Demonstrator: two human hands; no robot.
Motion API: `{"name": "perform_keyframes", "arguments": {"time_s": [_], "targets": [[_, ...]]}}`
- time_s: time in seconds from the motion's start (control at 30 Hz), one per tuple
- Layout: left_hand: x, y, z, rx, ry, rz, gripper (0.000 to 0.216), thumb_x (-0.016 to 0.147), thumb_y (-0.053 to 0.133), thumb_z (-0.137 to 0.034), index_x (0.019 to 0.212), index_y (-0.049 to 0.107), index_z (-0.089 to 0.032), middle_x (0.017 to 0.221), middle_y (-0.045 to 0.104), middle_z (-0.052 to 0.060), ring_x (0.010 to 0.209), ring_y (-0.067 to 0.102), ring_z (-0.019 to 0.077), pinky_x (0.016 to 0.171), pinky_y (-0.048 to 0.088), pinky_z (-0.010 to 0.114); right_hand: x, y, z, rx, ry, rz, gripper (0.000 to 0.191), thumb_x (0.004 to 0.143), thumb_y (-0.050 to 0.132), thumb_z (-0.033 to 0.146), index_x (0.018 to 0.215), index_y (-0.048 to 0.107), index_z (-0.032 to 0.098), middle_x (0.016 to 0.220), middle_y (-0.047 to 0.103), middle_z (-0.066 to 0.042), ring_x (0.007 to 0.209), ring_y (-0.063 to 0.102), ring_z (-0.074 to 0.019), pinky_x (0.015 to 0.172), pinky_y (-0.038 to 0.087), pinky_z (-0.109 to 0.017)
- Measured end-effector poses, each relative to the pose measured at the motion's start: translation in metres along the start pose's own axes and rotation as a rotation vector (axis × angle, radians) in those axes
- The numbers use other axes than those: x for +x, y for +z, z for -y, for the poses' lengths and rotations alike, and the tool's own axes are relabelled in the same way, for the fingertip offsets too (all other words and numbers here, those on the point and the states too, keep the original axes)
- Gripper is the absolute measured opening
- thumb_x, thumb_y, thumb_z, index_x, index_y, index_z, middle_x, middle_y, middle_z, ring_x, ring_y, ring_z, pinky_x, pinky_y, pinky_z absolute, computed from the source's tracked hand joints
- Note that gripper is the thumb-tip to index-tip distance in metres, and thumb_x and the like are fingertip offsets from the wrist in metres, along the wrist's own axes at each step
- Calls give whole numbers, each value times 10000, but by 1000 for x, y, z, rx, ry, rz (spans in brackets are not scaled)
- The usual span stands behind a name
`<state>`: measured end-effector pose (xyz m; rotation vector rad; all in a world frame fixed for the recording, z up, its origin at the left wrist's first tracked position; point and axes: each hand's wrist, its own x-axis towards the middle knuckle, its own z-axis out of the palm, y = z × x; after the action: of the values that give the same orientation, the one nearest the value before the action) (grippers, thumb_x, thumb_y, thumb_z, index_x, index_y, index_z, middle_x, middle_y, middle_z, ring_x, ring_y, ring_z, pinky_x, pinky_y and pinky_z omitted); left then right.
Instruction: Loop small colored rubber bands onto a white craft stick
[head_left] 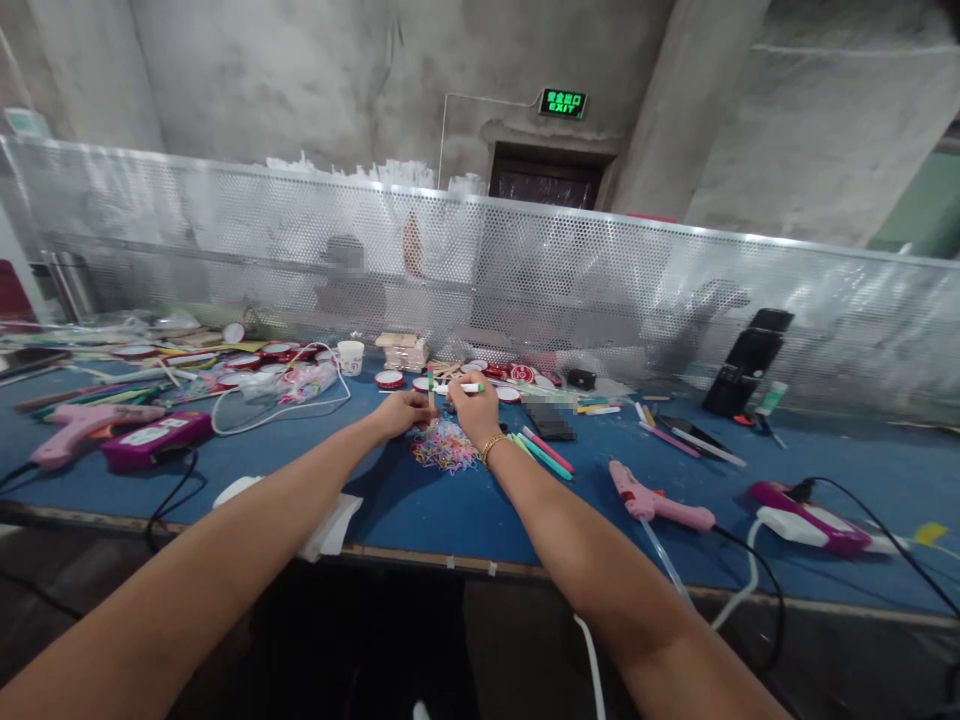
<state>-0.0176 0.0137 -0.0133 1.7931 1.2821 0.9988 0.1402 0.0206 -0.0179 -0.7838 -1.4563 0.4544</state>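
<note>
My left hand point(405, 411) is closed round a thin upright stick point(431, 388) with a green band. My right hand point(474, 405) is pinched on a white marker with a green tip point(471, 387), held level and touching the stick. Both hands hover over a heap of small coloured rubber bands point(445, 447) on the blue table point(420, 505). A gold bracelet is on my right wrist.
Pink glue guns lie at the left point(79, 428) and right point(651, 500), with cables and power strips point(806, 515). Red-and-white round lids point(388, 379), a white cup point(350, 356), wooden sticks point(401, 350), markers point(546, 450) and a perforated metal screen point(600, 290) stand behind.
</note>
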Motion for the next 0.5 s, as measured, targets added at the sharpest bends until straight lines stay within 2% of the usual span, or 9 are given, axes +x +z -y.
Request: {"name": "perform_keyframes", "arguments": {"time_s": [0.5], "targets": [[-2,0,-4,3,-15,-19,372,605,752,-467,614,600,-127,493,554,-1,412,398,55,414,247,199,0,0,1,-65,12,-36,146,749,511,311,635,506,220,595,549,39,599,494,-139,620,389,-258]]}}
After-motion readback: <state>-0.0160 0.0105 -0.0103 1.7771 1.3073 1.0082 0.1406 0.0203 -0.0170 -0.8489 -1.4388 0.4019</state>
